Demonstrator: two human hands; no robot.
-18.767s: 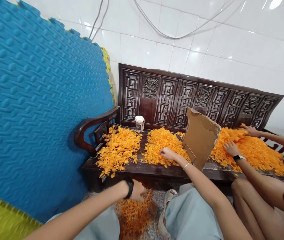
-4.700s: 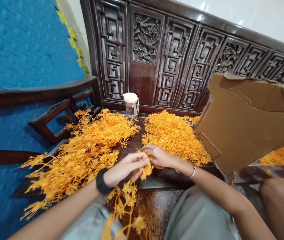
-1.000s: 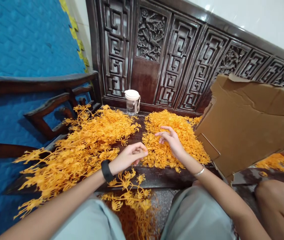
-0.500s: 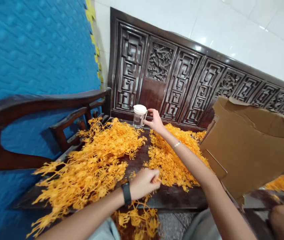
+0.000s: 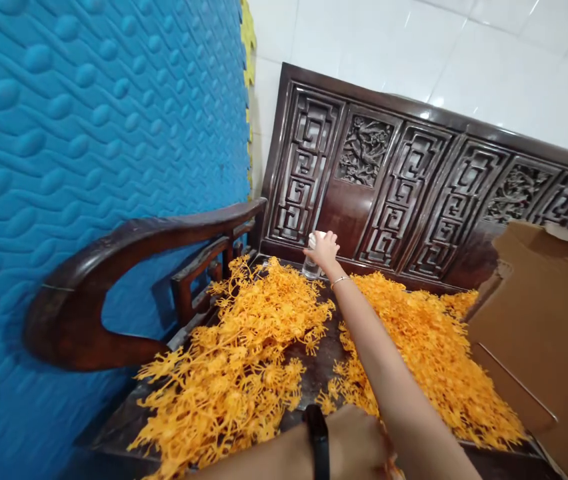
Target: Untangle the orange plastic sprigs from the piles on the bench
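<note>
Beside the bench's carved back stands a clear cup (image 5: 310, 269) with a white lid (image 5: 317, 238). My right hand (image 5: 326, 252), with a bracelet at the wrist, is closed over the cup's top. At the bottom edge, my left hand (image 5: 357, 440), wearing a black wristband (image 5: 318, 440), is curled into a fist; its fingers are mostly hidden, and a bit of orange shows beside them. Orange artificial flower sprays lie in a left pile (image 5: 244, 353) and a right pile (image 5: 429, 353) on the dark wooden seat (image 5: 317, 380).
A large piece of brown cardboard (image 5: 554, 320) stands at the right. To the left curves the bench's wooden armrest (image 5: 79, 300), with a blue textured mat (image 5: 89, 133) beyond it. Behind the carved backrest (image 5: 349, 213) lies a white tiled floor (image 5: 389, 47).
My right hand has gone from the cup's handle side to over its lid. My left hand sits lower in view. The view has shifted left, so the bench appears further right.
</note>
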